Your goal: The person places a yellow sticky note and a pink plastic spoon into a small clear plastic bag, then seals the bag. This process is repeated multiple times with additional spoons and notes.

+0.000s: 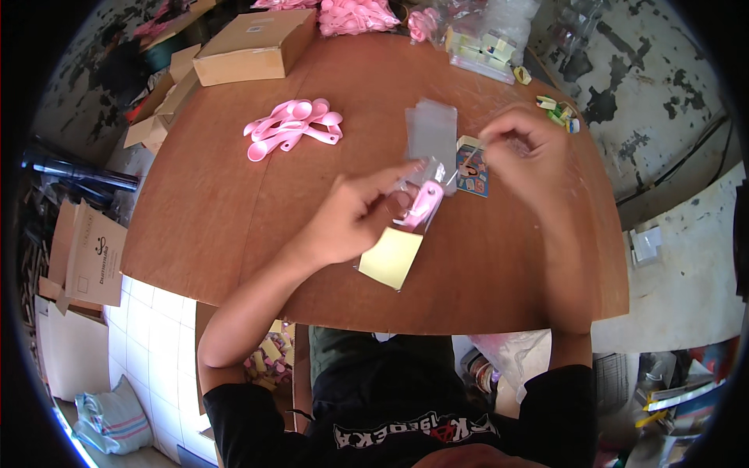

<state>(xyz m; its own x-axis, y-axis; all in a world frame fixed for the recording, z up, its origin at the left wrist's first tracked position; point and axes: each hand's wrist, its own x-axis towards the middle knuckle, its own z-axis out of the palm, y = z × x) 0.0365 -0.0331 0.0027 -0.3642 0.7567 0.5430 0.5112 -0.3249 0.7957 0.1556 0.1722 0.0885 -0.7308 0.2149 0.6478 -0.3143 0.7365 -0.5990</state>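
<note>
My left hand (343, 214) grips a small clear plastic bag (434, 168), thumb and fingers at its upper part. Inside the bag lie a pink spoon (425, 204), its handle end with a hole upward, and a pale yellow card (392, 257) below it. Up and to the right, my right hand (530, 152) is closed in a pinch on a thin pale strip (468, 161), which reaches down toward the bag's top. Just beyond the bag is a stack of flat clear bags (431, 129). Beside that sits a small colourful printed card (473, 175), partly behind the strip.
A pile of pink spoons (296, 125) rests on the brown table (203, 187) at the left. Behind it stands a closed cardboard box (253, 51). Pink spoons in bags (357, 15) and a plastic pack of yellow cards (484, 51) line the far edge. Small scraps (558, 113) lie far right.
</note>
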